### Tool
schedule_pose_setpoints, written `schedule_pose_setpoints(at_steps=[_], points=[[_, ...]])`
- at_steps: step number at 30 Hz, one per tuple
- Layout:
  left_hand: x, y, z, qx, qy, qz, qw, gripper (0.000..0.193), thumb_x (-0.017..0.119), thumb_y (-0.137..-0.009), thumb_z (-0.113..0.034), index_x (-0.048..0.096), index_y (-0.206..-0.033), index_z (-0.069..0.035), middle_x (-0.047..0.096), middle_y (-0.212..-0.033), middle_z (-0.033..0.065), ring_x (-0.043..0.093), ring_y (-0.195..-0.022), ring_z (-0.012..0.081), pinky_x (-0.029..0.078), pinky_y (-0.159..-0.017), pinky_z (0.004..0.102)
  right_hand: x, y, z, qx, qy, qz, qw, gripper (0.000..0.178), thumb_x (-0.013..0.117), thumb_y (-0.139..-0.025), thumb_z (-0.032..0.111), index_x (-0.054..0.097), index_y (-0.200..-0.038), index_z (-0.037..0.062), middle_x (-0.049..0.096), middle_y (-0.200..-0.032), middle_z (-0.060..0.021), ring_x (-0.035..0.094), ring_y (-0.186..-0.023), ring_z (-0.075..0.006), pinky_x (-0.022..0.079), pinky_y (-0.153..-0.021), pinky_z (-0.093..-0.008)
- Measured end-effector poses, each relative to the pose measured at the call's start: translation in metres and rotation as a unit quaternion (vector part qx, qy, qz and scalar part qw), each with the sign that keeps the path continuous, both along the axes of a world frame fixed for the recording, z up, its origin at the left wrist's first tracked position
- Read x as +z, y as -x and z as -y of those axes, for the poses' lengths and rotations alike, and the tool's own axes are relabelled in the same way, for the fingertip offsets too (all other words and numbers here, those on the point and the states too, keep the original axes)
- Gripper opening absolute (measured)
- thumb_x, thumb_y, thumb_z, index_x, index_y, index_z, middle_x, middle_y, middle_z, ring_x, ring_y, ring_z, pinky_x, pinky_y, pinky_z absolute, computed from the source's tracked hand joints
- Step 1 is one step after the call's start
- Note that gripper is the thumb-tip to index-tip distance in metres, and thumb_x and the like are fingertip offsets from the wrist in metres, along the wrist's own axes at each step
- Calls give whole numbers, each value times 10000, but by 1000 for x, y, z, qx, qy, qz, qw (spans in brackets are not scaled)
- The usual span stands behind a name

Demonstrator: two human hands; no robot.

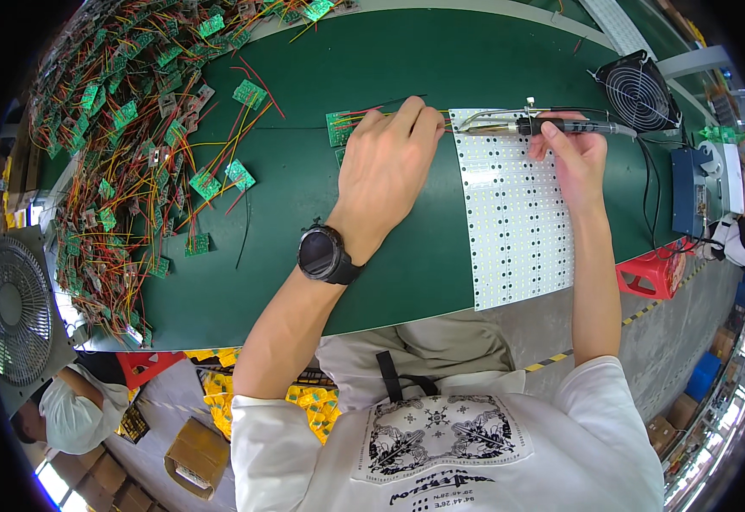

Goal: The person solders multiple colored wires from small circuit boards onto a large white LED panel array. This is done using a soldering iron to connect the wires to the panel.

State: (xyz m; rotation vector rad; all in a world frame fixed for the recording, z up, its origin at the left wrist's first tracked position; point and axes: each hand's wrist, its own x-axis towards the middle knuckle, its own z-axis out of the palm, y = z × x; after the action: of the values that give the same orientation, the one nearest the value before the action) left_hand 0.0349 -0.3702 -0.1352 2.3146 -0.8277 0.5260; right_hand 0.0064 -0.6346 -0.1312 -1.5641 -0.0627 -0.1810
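My left hand [387, 162] rests on the green table [304, 256], fingers pressed down on coloured wires beside a small green circuit board [337, 127]. A black watch [325, 254] is on that wrist. My right hand [573, 154] grips a black soldering iron [552, 127], its metal tip pointing left toward my left fingertips at the top corner of a long white LED panel [513, 213]. The board's wires run under my left hand, which hides the joint itself.
A large heap of small green boards with red and yellow wires [125, 145] covers the table's left side. A small black fan [637, 90] and a blue box [688, 192] stand at the right. A grey floor fan [14, 311] is at left, a red stool [658, 273] at right.
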Motion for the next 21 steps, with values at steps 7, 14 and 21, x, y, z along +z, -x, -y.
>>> schedule_pose_setpoints(at_steps=[7, 14, 21], points=[[-3, -1, -1, -4, 2, 15, 1000, 80, 673, -860, -83, 612, -890, -40, 593, -847, 71, 585, -658, 302, 474, -643, 379, 2, 0, -3, -1, 7, 5, 1000, 199, 664, -894, 60, 635, -1048, -63, 679, -810, -128, 630, -649, -178, 486, -591, -292], [-2, 0, 0, -9, 4, 10, 1000, 82, 669, -862, -83, 603, -887, -41, 584, -839, 72, 577, -651, 303, 468, -632, 382, 0, 1, 0, 3, 11, 10, 1000, 221, 675, -893, 81, 630, -1059, -58, 677, -815, -123, 628, -656, -172, 480, -589, -284], [-3, 0, 0, -9, 0, 13, 1000, 77, 663, -869, -87, 602, -882, -42, 579, -830, 73, 580, -652, 302, 466, -634, 379, 1, 1, -1, 4, 11, 13, 1000, 226, 676, -892, 83, 628, -1063, -56, 676, -820, -120, 628, -653, -169, 476, -583, -283]])
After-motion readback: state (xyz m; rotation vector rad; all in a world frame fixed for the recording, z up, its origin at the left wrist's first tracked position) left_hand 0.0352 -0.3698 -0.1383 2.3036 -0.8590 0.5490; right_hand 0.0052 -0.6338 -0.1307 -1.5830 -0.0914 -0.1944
